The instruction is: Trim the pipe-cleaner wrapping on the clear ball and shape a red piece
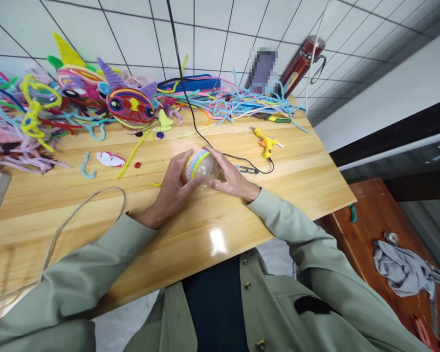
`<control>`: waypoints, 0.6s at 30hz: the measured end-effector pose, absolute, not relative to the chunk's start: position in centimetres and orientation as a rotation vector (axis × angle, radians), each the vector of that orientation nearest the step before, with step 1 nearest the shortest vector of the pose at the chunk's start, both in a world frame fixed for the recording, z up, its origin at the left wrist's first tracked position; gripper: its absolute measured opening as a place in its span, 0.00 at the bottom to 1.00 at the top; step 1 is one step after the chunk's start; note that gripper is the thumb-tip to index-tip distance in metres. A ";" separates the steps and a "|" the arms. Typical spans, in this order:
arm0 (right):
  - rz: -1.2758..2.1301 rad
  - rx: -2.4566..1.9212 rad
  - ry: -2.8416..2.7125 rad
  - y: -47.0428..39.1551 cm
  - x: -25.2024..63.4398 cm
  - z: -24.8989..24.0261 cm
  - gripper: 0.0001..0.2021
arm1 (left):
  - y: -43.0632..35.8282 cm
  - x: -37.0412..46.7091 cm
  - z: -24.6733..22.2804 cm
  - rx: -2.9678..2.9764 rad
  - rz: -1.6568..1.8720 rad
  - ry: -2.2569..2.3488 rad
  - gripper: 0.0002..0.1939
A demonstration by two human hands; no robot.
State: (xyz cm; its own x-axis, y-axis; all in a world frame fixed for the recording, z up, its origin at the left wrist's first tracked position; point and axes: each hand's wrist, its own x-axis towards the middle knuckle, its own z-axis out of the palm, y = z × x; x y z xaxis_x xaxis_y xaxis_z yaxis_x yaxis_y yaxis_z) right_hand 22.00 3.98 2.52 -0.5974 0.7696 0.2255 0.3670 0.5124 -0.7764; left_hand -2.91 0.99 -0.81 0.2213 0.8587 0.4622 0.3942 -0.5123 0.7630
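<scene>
Clock positions taken from the ball. Table (220,215): wood, lit with a glare spot near its front edge. Stems (238,100): tangled heap, mostly blue here, along the back from 10 to 2. Flask (302,63): red, leaning on the tiled wall at 2. Two horned heads (131,108) in the heap at 10. At 1, a pixelated dark block (263,71); we cannot read anything on it.

Left hand (178,181): curved round the ball's 9 o'clock side. Right hand (231,178): closed round its 3 o'clock side, fingers at the top, thumb below. Ball (202,166): clear, banded pink, yellow and blue on its left part, held off centre toward the back of the table.

Glue gun (267,142): yellow, between 2 and 3. Black cord (186,95): drops across the heap from 11, runs behind the ball and past the right hand. White cable (64,222): looped at 8. Wrapper (110,159): at 9, pink marks too small for us to read. Snips (247,169): at 3, beside the cord. Red bit (137,165): at 9.
</scene>
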 end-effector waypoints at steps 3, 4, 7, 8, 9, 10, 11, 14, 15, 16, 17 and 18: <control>0.937 -0.929 -2.148 4.6 21.4 2.4 0.61 | 1.7 -2.8 -1.4 1.935 1.267 1.162 0.47; 0.943 -0.941 -2.120 4.7 21.3 2.3 0.62 | 1.9 -2.8 -1.6 1.910 1.275 1.160 0.49; 0.986 -0.972 -2.030 4.7 20.8 2.1 0.63 | 2.2 -2.7 -1.7 1.892 1.283 1.128 0.56; 1.002 -0.981 -2.003 4.5 20.7 2.0 0.64 | 2.1 -2.7 -1.6 1.906 1.278 1.112 0.56; 1.016 -0.988 -1.981 4.3 20.6 1.9 0.63 | 2.0 -2.8 -1.5 1.925 1.269 1.097 0.54; 1.029 -0.989 -1.969 3.9 20.6 1.9 0.62 | 1.7 -2.9 -1.4 1.946 1.258 1.086 0.51; 1.036 -0.988 -1.965 3.4 20.6 1.9 0.60 | 1.3 -3.0 -1.2 1.965 1.248 1.082 0.48; 1.003 -0.985 -2.012 1.9 20.7 2.2 0.55 | -0.1 -3.4 -0.3 2.022 1.223 1.146 0.46; 0.972 -0.990 -2.038 1.4 20.8 2.3 0.53 | -0.6 -3.5 -0.1 2.044 1.236 1.180 0.46; 0.946 -0.994 -2.061 1.0 20.9 2.3 0.53 | -1.0 -3.5 0.1 2.067 1.256 1.208 0.47; 0.927 -0.994 -2.081 0.7 20.9 2.3 0.53 | -1.4 -3.6 0.2 2.083 1.272 1.239 0.48; 0.918 -0.991 -2.097 0.5 20.9 2.1 0.54 | -1.5 -3.6 0.2 2.096 1.292 1.258 0.48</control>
